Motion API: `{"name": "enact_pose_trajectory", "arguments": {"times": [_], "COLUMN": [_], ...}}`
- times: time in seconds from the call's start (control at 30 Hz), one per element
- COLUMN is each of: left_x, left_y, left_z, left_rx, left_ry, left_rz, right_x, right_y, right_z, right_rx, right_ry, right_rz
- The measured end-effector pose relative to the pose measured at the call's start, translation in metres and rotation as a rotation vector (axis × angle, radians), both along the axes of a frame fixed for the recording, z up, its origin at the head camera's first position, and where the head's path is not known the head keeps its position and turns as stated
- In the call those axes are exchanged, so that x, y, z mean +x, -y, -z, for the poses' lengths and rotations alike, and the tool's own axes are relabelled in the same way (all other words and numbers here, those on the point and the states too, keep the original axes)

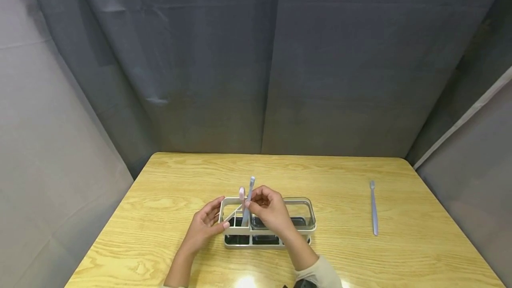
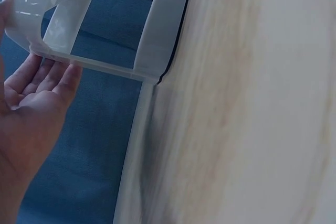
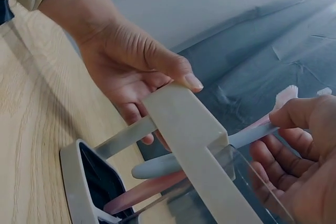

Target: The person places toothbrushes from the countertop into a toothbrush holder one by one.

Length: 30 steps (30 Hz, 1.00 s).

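Note:
A white toothbrush holder (image 1: 267, 231) with a dark base and a clear bin stands on the table. My left hand (image 1: 203, 226) grips its left end, thumb on the top rim (image 3: 184, 124) and fingers at the side, as the right wrist view shows. Between thumb and fingertips my right hand (image 1: 271, 211) pinches a light blue toothbrush (image 1: 251, 186), whose handle (image 3: 155, 167) passes down through a slot. Next to it a pink toothbrush (image 1: 242, 193) leans in the holder, its handle end (image 3: 131, 199) near the base. Both brush heads point up.
On the right side of the table (image 1: 192, 177) lies another blue toothbrush (image 1: 374, 212), apart from the holder. Grey curtains (image 1: 224, 79) hang behind the table and along both sides.

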State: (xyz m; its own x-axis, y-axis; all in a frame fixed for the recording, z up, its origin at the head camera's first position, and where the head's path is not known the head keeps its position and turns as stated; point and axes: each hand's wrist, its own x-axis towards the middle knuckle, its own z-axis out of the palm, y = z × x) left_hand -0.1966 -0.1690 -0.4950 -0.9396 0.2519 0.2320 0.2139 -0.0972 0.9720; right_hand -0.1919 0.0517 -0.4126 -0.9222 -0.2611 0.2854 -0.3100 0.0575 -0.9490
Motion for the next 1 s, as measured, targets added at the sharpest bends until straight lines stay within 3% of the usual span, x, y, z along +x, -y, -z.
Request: {"name": "enact_pose_trajectory", "arguments": {"times": [0.13,0.43,0.6,1.0], "left_x": [0.0,-0.001,-0.001,-0.001], "left_y": [-0.001,0.0,0.0,0.0], "left_z": [0.0,0.003,0.004,0.004], "left_rx": [-0.001,-0.005,0.005,0.005], "left_ry": [-0.008,-0.005,0.011,-0.023], "left_rz": [0.008,-0.006,-0.009,0.002], "right_x": [0.006,-0.009,-0.01,-0.012], "right_y": [0.001,-0.003,-0.005,-0.008], "right_z": [-0.009,0.017,0.018,0.019], "right_rx": [0.081,0.241,0.298,0.357], "right_ry": [-0.041,-0.099,-0.119,-0.114], "right_rz": [0.023,-0.016,-0.043,-0.035]}}
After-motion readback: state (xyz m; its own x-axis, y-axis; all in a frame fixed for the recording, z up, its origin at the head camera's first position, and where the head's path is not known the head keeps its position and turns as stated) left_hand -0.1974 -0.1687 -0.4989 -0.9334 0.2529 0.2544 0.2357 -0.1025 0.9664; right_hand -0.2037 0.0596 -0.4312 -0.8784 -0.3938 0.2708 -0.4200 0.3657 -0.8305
